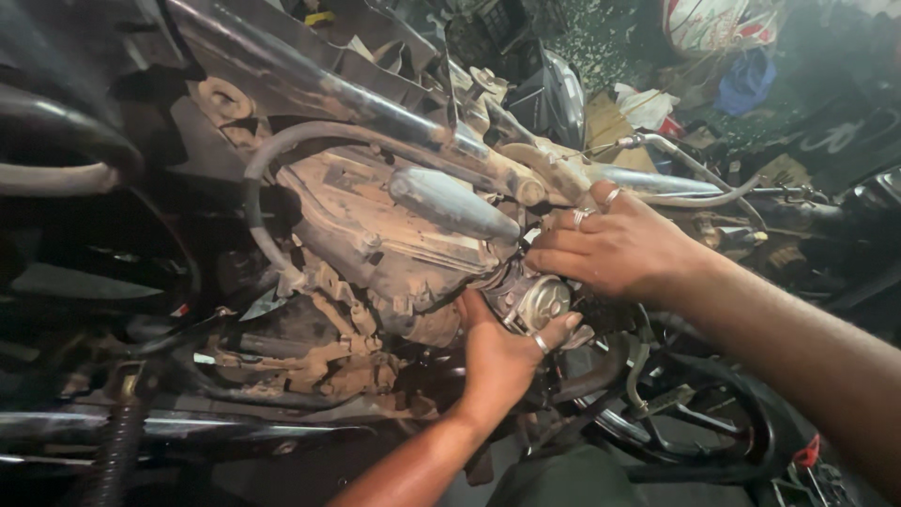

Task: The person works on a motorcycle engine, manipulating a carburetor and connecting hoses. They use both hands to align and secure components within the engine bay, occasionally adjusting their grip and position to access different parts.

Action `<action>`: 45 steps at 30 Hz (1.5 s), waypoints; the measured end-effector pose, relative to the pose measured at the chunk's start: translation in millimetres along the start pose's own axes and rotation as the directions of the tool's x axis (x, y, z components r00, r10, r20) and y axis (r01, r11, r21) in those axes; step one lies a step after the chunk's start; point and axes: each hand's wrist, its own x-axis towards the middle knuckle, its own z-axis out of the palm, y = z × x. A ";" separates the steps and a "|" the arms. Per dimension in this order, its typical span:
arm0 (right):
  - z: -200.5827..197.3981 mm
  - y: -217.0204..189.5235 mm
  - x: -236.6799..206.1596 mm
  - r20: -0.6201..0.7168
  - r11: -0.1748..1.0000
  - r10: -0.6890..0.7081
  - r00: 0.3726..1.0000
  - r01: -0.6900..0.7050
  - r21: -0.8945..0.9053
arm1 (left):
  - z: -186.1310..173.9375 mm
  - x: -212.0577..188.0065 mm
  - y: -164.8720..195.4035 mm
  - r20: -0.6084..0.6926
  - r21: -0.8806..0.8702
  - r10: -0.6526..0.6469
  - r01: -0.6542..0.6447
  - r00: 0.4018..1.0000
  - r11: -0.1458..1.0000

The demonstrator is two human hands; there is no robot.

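Note:
A dusty motorcycle engine [375, 235] fills the middle of the view, tilted, with a grey hose [282, 141] looping over it. A small round metal carburettor [530, 299] sits at the engine's right side. My left hand [502, 352] reaches up from below and cups the carburettor, thumb with a ring along its lower edge. My right hand [615, 246], with rings on two fingers, comes in from the right and presses its fingertips on the carburettor's top, where it meets the engine.
A chrome frame tube [310, 84] runs diagonally above the engine. A coil spring [117, 441] stands at lower left. A wheel with spokes [676, 422] lies at lower right. Cloth and clutter [732, 56] pile up at the upper right.

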 end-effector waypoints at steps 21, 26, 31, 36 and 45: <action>-8.6 -2.2 7.6 -0.032 0.999 0.030 0.999 -0.031 -0.031 | -1.6 1.4 4.8 -0.001 -0.008 -0.044 0.044 0.999 0.999; -10.8 0.1 9.2 -0.045 1.000 0.025 0.999 -0.024 0.021 | -2.1 2.1 4.3 -0.015 -0.014 0.006 -0.006 1.000 1.000; -16.4 0.8 13.5 -0.006 1.000 0.005 1.000 -0.005 -0.026 | -2.8 2.9 4.0 0.002 0.021 -0.006 0.006 1.000 1.000; -21.3 -1.9 15.6 -0.010 1.000 0.003 1.000 -0.003 -0.014 | -2.6 3.3 3.3 -0.006 0.015 -0.005 0.005 1.000 1.000; -14.3 -0.6 13.2 -0.045 1.000 0.013 0.999 -0.014 -0.026 | -2.0 2.5 2.5 -0.007 0.029 0.007 -0.007 1.000 1.000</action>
